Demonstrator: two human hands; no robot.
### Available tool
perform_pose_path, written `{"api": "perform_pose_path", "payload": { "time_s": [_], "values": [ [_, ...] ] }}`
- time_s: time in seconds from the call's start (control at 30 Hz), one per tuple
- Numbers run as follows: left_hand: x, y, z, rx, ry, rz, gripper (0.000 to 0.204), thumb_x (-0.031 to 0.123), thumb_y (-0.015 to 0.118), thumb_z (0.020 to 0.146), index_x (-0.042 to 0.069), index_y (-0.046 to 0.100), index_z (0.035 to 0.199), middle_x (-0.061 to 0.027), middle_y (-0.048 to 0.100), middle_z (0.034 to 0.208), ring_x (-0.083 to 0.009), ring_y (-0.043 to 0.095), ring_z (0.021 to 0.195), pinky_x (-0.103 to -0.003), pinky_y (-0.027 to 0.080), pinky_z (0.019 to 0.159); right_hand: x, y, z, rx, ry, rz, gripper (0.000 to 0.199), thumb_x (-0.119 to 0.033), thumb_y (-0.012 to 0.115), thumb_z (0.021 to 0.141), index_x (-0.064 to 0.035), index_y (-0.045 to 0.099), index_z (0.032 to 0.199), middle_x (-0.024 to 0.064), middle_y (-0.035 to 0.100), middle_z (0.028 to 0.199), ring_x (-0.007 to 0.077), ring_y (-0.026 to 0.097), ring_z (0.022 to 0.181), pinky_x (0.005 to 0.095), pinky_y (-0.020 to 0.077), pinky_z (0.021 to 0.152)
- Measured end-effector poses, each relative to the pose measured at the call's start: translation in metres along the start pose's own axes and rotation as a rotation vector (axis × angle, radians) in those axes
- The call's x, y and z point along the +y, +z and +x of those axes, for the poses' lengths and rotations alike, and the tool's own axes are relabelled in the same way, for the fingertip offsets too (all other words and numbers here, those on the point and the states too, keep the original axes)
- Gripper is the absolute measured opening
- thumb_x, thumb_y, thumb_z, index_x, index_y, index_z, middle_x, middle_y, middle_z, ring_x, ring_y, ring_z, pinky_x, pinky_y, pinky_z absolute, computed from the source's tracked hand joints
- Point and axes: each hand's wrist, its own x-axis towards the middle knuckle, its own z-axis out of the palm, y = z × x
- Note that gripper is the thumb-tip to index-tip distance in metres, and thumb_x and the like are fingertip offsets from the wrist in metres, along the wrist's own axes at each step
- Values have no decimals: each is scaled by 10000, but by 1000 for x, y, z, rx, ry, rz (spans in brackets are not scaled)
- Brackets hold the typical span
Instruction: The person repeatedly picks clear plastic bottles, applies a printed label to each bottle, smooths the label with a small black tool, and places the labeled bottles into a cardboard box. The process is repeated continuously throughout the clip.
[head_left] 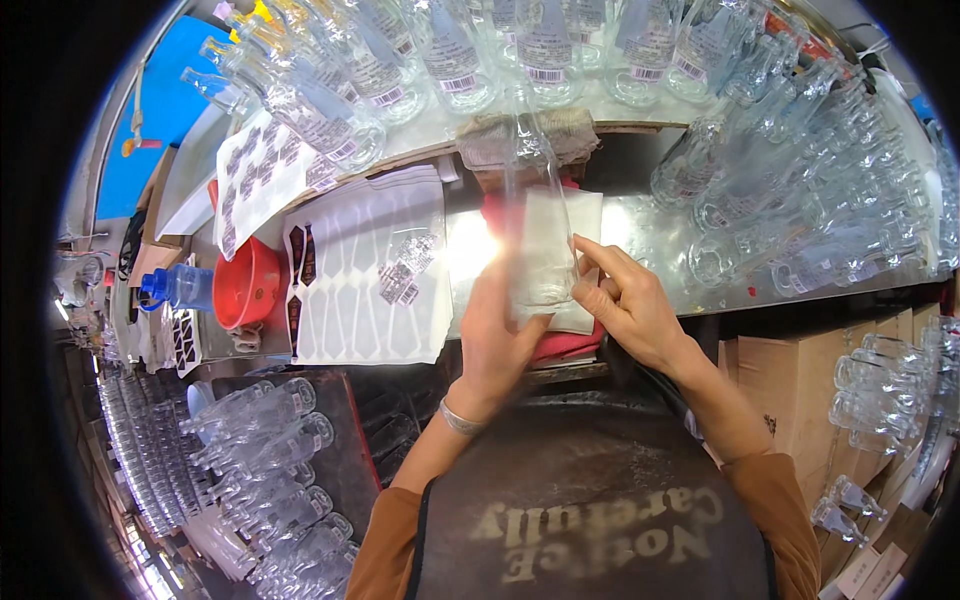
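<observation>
A clear glass bottle point(545, 215) lies in front of me, its neck pointing away toward a folded greyish cloth point(560, 135). Beneath its body are a white sheet or pad point(588, 215) and a pink cloth point(560, 345). Along the bottle's left side, my left hand point(490, 330) grips it; its fingers are partly blurred. My right hand point(635, 310) has its fingers bent and its thumb and fingertips against the right side near the base. Whether a label sits between those fingertips and the glass cannot be made out.
Label sheets point(370, 320) lie left of the bottle, beside a red bowl point(248, 285) and a blue-capped bottle point(185, 288). Labelled bottles point(545, 60) stand along the back, more point(800, 190) crowd the right. Stacked bottles point(270, 450) fill the lower left; cardboard boxes point(800, 385) stand lower right.
</observation>
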Motion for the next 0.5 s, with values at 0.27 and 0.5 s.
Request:
{"api": "perform_pose_path", "payload": {
  "time_s": [0.27,0.5],
  "values": [
    [-6,6,-3,38,108,82,858,7,767,736,-11,381,1502,-215,469,1481,-349,486,1350,-397,418,1097,5,-8,4,-104,4,-80,398,-141,575,988,18,560,1352,116,598,1031,198,573,896,306,466,814],
    [-39,-49,-4,73,48,182,740,66,759,812,-31,418,1461,-225,460,1491,-356,486,1341,-412,389,1114,15,-12,-2,-21,95,87,387,-88,610,948,13,587,1322,72,616,969,116,534,686,266,453,653]
  ]
}}
